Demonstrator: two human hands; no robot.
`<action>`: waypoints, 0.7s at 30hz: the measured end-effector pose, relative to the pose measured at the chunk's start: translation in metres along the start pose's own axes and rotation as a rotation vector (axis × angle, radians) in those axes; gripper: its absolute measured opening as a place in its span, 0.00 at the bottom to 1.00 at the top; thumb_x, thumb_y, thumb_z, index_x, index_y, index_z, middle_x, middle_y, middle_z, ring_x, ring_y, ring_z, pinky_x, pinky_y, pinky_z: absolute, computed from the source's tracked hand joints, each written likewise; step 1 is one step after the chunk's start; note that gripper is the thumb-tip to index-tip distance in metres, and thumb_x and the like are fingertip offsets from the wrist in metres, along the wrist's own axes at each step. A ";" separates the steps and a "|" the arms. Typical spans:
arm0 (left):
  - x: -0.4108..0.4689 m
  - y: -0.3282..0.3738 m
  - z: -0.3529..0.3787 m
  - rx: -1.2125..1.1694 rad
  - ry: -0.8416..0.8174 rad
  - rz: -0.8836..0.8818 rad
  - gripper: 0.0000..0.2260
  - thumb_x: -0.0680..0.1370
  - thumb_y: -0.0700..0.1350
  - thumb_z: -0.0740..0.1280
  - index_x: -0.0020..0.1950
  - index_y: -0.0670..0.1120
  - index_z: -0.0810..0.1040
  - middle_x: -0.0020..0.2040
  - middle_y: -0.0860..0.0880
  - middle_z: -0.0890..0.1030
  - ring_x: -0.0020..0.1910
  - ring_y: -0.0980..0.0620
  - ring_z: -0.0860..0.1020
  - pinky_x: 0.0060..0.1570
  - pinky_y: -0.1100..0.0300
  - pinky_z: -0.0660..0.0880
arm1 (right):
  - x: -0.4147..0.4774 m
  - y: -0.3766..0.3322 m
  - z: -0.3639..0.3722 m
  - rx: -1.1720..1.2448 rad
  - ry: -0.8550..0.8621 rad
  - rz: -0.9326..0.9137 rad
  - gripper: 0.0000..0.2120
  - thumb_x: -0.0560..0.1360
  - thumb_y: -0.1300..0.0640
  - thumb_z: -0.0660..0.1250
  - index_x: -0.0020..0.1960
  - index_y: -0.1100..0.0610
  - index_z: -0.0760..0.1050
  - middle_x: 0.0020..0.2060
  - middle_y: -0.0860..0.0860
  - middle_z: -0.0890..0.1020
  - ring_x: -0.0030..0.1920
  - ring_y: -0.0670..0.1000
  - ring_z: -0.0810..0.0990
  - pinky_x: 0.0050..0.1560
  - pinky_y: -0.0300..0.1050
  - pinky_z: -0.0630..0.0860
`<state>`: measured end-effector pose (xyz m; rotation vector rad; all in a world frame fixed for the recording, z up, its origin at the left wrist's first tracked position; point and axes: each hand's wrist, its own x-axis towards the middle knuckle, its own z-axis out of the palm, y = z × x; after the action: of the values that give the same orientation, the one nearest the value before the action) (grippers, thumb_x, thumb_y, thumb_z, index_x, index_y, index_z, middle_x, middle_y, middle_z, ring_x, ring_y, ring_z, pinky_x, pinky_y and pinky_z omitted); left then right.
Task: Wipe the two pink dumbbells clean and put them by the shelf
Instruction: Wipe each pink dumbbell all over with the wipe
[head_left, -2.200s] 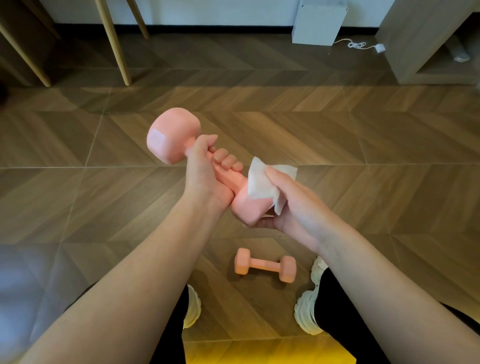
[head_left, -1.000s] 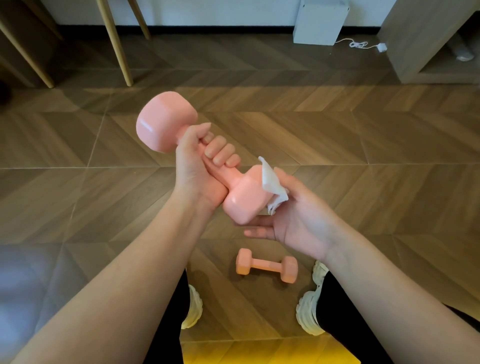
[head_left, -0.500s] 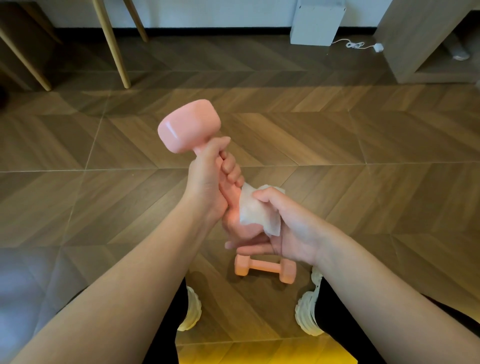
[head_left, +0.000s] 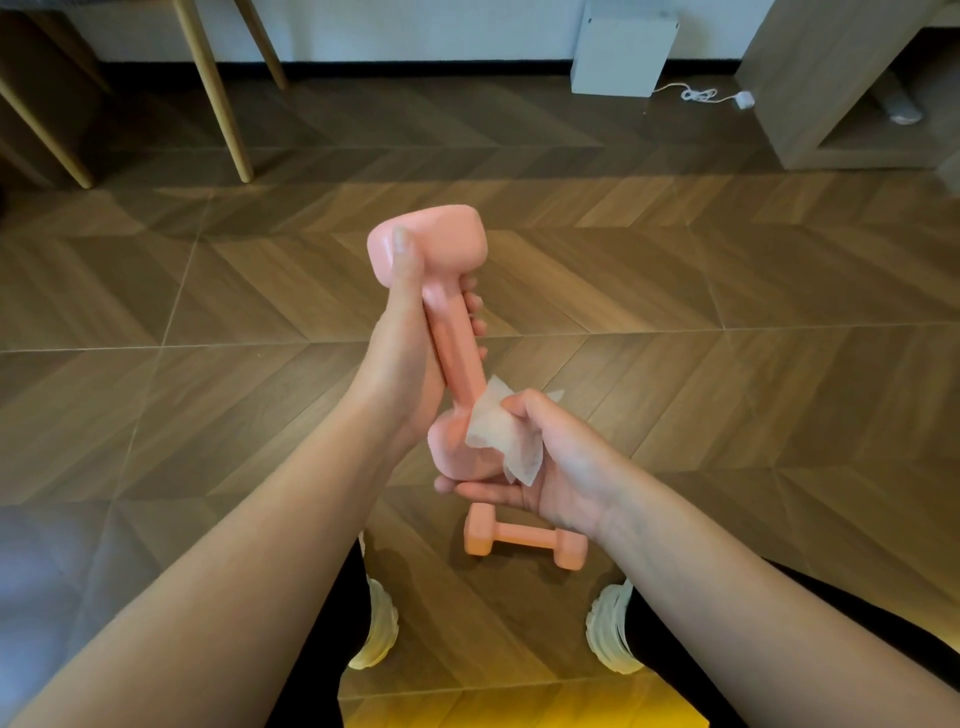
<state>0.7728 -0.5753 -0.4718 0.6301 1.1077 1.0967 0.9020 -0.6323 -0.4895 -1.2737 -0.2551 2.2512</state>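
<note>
Down over a herringbone wood floor (head_left: 727, 291), shelf (head_left: 810, 78) far right by the wall. Gripping a pink dumbbell (head_left: 452, 332) round the bar with the left hand (head_left: 400, 364), thumb up on the top head, tilted in mid-air. Pinching a white wipe (head_left: 498, 436) in the right hand (head_left: 550, 467), pressed to the lower head. Second pink dumbbell (head_left: 524, 538) flat on the floor just beyond the shoes (head_left: 610, 639), well apart from the shelf.

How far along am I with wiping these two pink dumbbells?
Done: nothing visibly finished. In hand: the left hand grips the handle of one pink dumbbell while the right hand presses a crumpled white wipe on its lower head. Left: the second pink dumbbell lies on the wood floor, far from the light wooden shelf; both need placing there.
</note>
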 end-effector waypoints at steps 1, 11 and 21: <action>-0.001 0.001 0.001 -0.002 -0.006 -0.009 0.30 0.80 0.69 0.50 0.47 0.44 0.77 0.37 0.50 0.75 0.35 0.52 0.74 0.42 0.56 0.73 | 0.002 0.000 -0.002 0.000 0.011 -0.003 0.16 0.81 0.57 0.55 0.64 0.63 0.72 0.55 0.63 0.82 0.52 0.70 0.83 0.46 0.55 0.84; -0.006 0.002 0.004 0.031 0.022 0.028 0.32 0.79 0.70 0.45 0.40 0.45 0.74 0.32 0.50 0.73 0.29 0.53 0.71 0.33 0.58 0.70 | 0.015 0.005 -0.003 0.010 0.024 0.017 0.15 0.82 0.56 0.59 0.66 0.61 0.70 0.62 0.66 0.78 0.54 0.70 0.82 0.44 0.58 0.84; -0.007 -0.002 0.007 0.064 -0.068 0.019 0.34 0.74 0.72 0.46 0.36 0.43 0.73 0.30 0.47 0.70 0.29 0.51 0.67 0.32 0.58 0.67 | 0.020 0.013 -0.002 -0.075 0.171 -0.030 0.10 0.82 0.53 0.60 0.58 0.59 0.72 0.58 0.65 0.81 0.52 0.68 0.83 0.36 0.53 0.84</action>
<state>0.7799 -0.5820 -0.4684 0.7243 1.0832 1.0517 0.8910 -0.6322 -0.5108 -1.4817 -0.2952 2.1098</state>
